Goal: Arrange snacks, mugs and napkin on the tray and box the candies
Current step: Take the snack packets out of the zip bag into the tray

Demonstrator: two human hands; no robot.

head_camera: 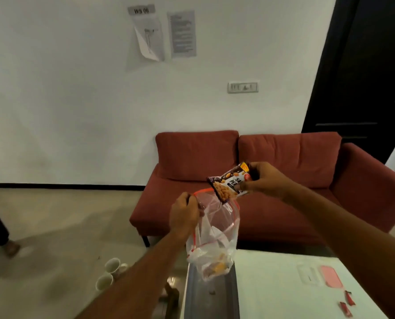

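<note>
My left hand (184,214) grips the rim of a clear plastic bag (217,236) with a red seal strip, holding it up over the table's near-left end. The bag holds a few more snack items at its bottom. My right hand (264,179) pinches a dark peanut snack packet (228,184) tilted just above the bag's open mouth. Two white mugs (110,273) stand below on the left, beside my left forearm. On the white table top (272,284) lie a clear box, a pink lid or napkin (331,276) and two red wrapped candies (347,303).
A red two-seat sofa (272,180) stands right behind the table. A dark door (364,77) is at the far right. Another person's leg and shoe (0,231) show at the left edge. Bare floor lies to the left.
</note>
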